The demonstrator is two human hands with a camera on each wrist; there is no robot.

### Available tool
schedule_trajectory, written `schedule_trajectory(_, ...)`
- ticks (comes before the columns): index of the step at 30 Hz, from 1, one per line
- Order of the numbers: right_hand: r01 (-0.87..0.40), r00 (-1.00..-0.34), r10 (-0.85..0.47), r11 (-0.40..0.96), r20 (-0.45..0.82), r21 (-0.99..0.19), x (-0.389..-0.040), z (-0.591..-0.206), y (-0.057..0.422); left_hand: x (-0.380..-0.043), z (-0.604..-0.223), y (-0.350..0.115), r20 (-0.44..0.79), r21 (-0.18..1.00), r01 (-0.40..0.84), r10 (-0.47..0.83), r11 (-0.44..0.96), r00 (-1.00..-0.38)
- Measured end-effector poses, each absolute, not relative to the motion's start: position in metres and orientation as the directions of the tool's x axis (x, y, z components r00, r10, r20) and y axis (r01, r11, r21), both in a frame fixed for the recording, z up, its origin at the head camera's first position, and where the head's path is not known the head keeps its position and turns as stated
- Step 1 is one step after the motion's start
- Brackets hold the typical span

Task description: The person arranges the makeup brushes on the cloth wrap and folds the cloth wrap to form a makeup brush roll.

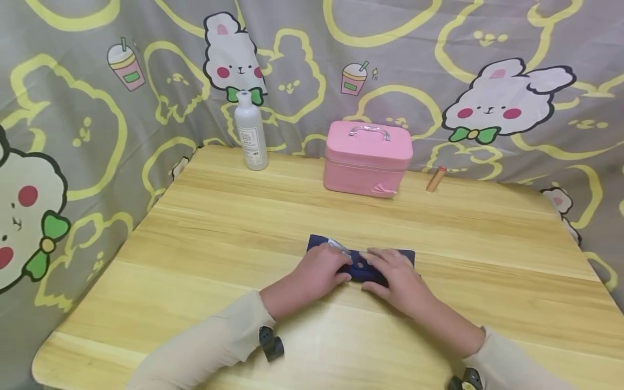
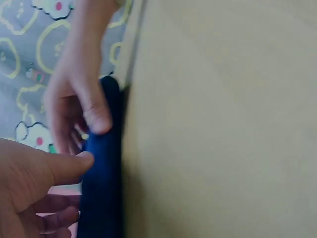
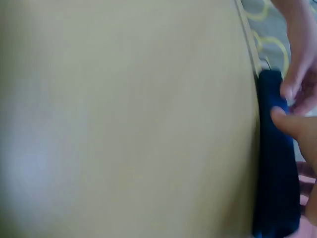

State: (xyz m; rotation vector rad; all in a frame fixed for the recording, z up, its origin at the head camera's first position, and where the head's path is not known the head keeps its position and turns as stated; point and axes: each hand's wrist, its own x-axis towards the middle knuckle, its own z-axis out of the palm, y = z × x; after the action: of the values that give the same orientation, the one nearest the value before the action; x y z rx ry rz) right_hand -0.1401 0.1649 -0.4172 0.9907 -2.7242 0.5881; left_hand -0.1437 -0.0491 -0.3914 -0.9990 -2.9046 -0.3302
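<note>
A long, narrow dark blue fabric roll or pouch lies across the wooden table, with a small round snap-like spot near its middle. A shiny silvery piece shows on its upper left part. My left hand holds its left half, thumb along the near side and fingers over the far side. On the right half, my right hand grips likewise, thumb in front. Both wrist views show the roll's smooth near face, with the thumbs close together near its middle.
At the back stand a white bottle and a pink case with a silver handle. A small orange-brown tube is right of the case. Patterned grey cloth hangs behind and beside the wooden table.
</note>
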Motion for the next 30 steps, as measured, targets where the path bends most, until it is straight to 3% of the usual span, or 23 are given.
schedule_trajectory(5, -0.595, -0.802, -0.573, 0.744, 0.167, -0.305, -0.157, -0.406, 0.187, -0.157, -0.379, -0.059, -0.001, 0.167, 0.548, 0.556, 0.82, -0.831)
schedule_trajectory(10, -0.599, -0.784, -0.619, 0.736, 0.042, -0.315, -0.17, -0.401, 0.193, -0.167, -0.381, -0.057, -0.133, 0.052, 0.585, 0.586, 0.809, -0.799)
schedule_trajectory(14, -0.614, -0.769, -0.64, 0.73, 0.017, -0.301, -0.171, -0.4, 0.191, -0.168, -0.385, -0.054, -0.123, -0.008, 0.612, 0.607, 0.791, -0.785)
schedule_trajectory(21, -0.71, -0.704, -0.695, 0.686, 0.146, -0.161, -0.16, -0.4, 0.19, -0.163, -0.388, -0.058, -0.019, -0.044, 0.681, 0.681, 0.731, -0.732)
schedule_trajectory(25, -0.771, -0.626, -0.73, 0.633, 0.275, -0.077, -0.155, -0.402, 0.194, -0.161, -0.39, -0.062, 0.062, -0.071, 0.723, 0.726, 0.687, -0.685)
schedule_trajectory(30, -0.847, -0.482, -0.769, 0.532, 0.419, 0.003, -0.152, -0.407, 0.2, -0.16, -0.395, -0.066, 0.15, -0.091, 0.776, 0.779, 0.624, -0.609)
